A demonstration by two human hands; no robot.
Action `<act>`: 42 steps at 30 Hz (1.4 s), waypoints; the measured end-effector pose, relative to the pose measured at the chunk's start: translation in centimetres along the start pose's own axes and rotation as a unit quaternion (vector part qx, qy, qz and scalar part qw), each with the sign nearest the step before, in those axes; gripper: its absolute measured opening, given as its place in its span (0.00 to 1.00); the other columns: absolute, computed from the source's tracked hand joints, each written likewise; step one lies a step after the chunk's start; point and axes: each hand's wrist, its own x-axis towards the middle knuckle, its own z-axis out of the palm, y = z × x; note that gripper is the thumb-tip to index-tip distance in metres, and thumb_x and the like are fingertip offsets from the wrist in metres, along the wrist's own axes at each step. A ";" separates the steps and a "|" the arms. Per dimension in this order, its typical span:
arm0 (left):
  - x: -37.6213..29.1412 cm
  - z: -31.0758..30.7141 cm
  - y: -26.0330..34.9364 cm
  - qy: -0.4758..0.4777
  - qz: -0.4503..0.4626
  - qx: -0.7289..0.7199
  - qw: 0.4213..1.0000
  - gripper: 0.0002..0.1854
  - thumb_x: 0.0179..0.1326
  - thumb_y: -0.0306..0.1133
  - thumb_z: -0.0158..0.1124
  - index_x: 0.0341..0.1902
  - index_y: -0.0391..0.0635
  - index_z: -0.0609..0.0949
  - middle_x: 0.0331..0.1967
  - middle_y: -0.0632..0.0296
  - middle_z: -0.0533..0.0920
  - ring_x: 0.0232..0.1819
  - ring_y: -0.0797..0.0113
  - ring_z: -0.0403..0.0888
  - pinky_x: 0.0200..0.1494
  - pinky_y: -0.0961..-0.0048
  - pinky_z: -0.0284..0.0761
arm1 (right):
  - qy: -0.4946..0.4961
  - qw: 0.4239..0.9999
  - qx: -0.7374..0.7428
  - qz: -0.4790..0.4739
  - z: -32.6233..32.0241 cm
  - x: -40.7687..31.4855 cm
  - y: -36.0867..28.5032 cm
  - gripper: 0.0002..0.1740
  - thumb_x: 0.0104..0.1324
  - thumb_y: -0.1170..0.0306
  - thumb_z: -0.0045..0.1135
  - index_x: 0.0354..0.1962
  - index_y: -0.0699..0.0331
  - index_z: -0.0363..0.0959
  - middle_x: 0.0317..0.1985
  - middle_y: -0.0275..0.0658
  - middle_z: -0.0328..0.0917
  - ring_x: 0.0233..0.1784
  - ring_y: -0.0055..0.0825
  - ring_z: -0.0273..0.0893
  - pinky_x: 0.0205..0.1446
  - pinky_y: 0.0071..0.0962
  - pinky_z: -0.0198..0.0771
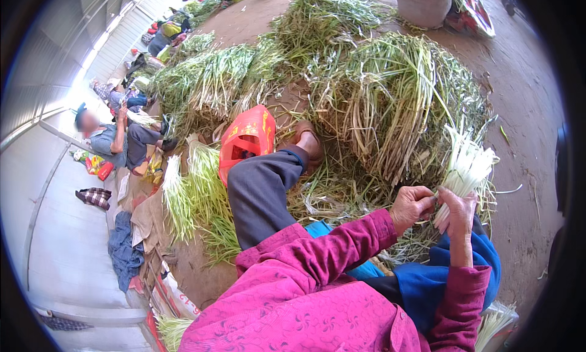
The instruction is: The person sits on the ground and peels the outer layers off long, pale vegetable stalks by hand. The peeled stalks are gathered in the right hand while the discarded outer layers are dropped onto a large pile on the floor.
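My right hand (459, 205) is closed around a bundle of pale green-white stalks (467, 166), whose feathery ends point away from me. Close against its lower part, my left hand (414, 207) has its thumb and fingers pinched together; whether something thin lies between them cannot be told. Beyond both hands is a large heap of long green leafy stalks (393, 104) with brownish lower ends. Trimmed leaves and stalk scraps (320, 196) lie between my legs and the heap.
A red plastic bag (249, 136) stands beside my left knee. Bundles of yellow-green stalks (201, 178) lie left of it. A person in a checked shirt (110, 143) sits at the far left, with others behind. A large pale container (422, 6) stands at the top right.
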 end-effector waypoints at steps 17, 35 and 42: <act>-0.3 1.7 0.0 0.075 0.003 -0.130 0.989 0.05 0.54 0.25 0.49 0.27 0.39 0.74 0.17 0.63 0.74 0.15 0.78 0.67 0.18 0.81 0.63 | 0.071 0.995 0.049 -0.050 0.3 -0.4 1.2 0.06 0.48 0.77 0.57 0.24 0.67 0.68 0.16 0.33 0.68 0.13 0.18 0.65 0.15 0.16 0.59; 0.5 -2.4 -1.9 0.197 0.210 0.445 0.848 0.08 0.49 0.24 0.51 0.18 0.37 0.75 0.15 0.52 0.76 0.16 0.64 0.75 0.20 0.72 0.72 | 0.049 0.968 0.226 -0.094 -6.9 3.8 2.0 0.11 0.56 0.74 0.52 0.35 0.74 0.71 0.25 0.34 0.70 0.27 0.14 0.65 0.32 0.10 0.63; -2.6 -16.4 -2.8 0.205 -0.016 0.827 0.523 0.06 0.52 0.31 0.50 0.27 0.46 0.76 0.19 0.60 0.76 0.22 0.64 0.75 0.23 0.67 0.72 | -0.012 0.923 0.368 -0.114 -14.1 7.8 3.3 0.16 0.60 0.74 0.46 0.43 0.77 0.64 0.30 0.38 0.68 0.29 0.18 0.64 0.34 0.15 0.63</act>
